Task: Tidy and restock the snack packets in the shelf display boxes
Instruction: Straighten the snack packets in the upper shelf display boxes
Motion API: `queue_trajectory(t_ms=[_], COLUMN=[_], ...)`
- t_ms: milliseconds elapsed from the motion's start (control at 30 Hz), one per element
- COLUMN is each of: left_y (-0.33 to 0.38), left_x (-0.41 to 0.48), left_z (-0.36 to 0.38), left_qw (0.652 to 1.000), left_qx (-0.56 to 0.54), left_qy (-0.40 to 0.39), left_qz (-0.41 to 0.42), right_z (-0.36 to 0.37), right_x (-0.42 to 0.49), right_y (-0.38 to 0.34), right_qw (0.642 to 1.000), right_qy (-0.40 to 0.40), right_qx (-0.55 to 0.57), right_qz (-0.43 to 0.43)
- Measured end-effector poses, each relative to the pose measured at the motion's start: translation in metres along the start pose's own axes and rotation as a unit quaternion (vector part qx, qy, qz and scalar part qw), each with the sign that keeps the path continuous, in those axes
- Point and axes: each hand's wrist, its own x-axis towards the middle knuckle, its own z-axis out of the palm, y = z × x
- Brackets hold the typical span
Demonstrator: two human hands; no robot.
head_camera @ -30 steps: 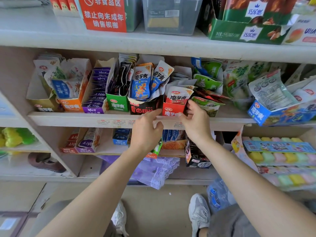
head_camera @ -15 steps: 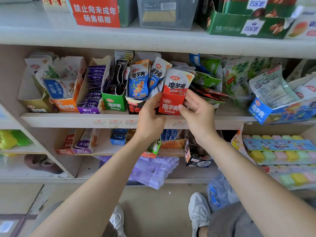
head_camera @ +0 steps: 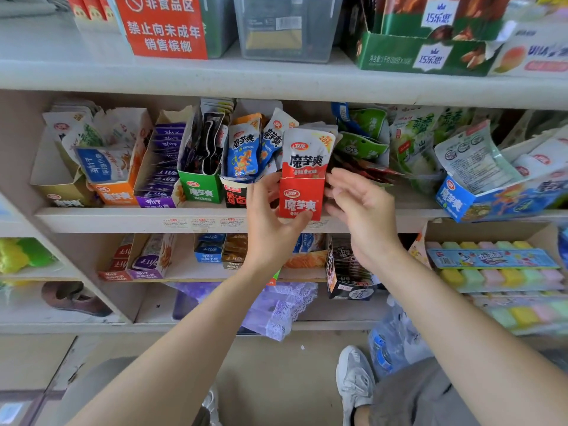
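**Left hand on the red box, right hand loose beside it**

At the centre of the frame the left hand point(head_camera: 270, 224) grips a red box point(head_camera: 302, 199), thumb across its lower front, fingers up its left side. The right hand point(head_camera: 364, 212) is just right of the box, fingers spread and nearly straight, holding nothing. It is blurred, so I cannot tell whether its fingertips touch the cardboard. A red-and-white packet point(head_camera: 307, 155) stands upright in the box. The thumb hides the box's base, so whether it rests on the shelf point(head_camera: 123, 219) is unclear. A dark box point(head_camera: 235, 195) and a green box point(head_camera: 201, 192) stand to its left. Lower frame: pale floor point(head_camera: 276, 379), grey shoe point(head_camera: 353, 376).
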Motion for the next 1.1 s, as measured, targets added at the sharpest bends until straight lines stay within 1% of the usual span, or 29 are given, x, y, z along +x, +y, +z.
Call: queue_trajectory(t_ms=[67, 133, 233, 267, 333, 433, 500, 567, 667, 733, 833, 933, 1100], left_y=[-0.001, -0.003, -0.001, 0.001, 0.006, 0.009, 0.010, 0.009, 0.010, 0.013, 0.022, 0.024, 0.018], left_x=[-0.004, -0.001, 0.003, 0.004, 0.007, 0.011, 0.012, 0.012, 0.007, -0.001, -0.011, -0.018, -0.028], left_z=[-0.001, -0.004, -0.005, -0.005, -0.002, 0.001, 0.001, -0.002, -0.010, -0.016, -0.026, -0.034, -0.048], left_qw=[1.000, 0.999, 0.997, 0.995, 0.990, 0.985, 0.983, 0.983, 0.983, 0.986, 0.993, 0.993, 0.988], left_qx=[0.012, 0.036, 0.080, 0.101, 0.144, 0.171, 0.181, 0.177, 0.170, 0.161, 0.112, 0.090, 0.048], left_qy=[0.016, 0.026, 0.009, 0.004, -0.003, 0.003, 0.016, 0.037, 0.049, 0.046, 0.014, -0.036, -0.130], left_qz=[0.003, 0.010, -0.006, -0.007, -0.002, -0.003, -0.013, -0.029, -0.038, -0.025, 0.015, 0.065, 0.068], right_z=[-0.003, -0.002, 0.004, 0.005, 0.005, -0.005, -0.011, -0.014, -0.010, -0.005, 0.004, 0.010, 0.017], right_x=[-0.007, -0.010, -0.017, -0.021, -0.029, -0.029, -0.026, -0.021, -0.019, -0.020, -0.026, -0.032, -0.040], right_y=[0.001, 0.004, 0.016, 0.022, 0.033, 0.037, 0.032, 0.028, 0.022, 0.015, 0.004, 0.002, 0.007], right_qw=[0.997, 0.993, 0.987, 0.987, 0.992, 0.997, 0.995, 0.996, 0.991, 0.984, 0.978, 0.988, 0.999], right_qy=[-0.008, 0.002, 0.054, 0.055, 0.032, -0.005, -0.027, -0.047, -0.093, -0.132, -0.173, -0.129, -0.026], right_qx=[0.066, 0.112, 0.120, 0.113, 0.063, -0.066, -0.093, -0.074, 0.004, 0.038, 0.057, 0.034, -0.034], right_qz=[0.026, 0.048, 0.090, 0.103, 0.106, 0.039, 0.013, 0.032, 0.091, 0.111, 0.105, 0.079, 0.016])
